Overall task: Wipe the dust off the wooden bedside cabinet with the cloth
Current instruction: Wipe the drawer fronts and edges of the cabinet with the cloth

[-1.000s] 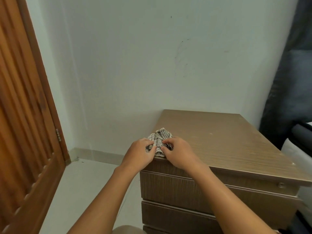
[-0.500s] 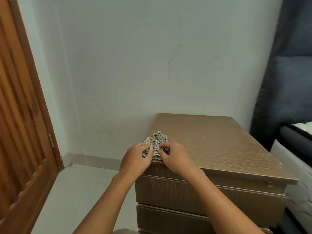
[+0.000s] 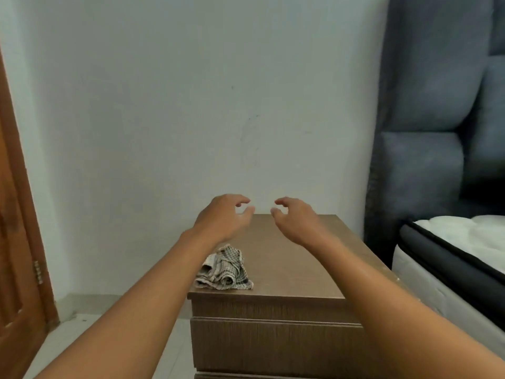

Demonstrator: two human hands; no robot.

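My left hand (image 3: 224, 217) and right hand (image 3: 295, 221) hang loose, empty. Under my left wrist the crumpled checked cloth (image 3: 226, 272) lies sideways.

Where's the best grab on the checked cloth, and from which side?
Take the cloth by its raised, bunched folds near the middle, coming from above with curled fingers. It lies crumpled in a heap at the front-left corner of the cabinet top, so the folds stand clear of the wood. The left hand hovers nearest, holding nothing.
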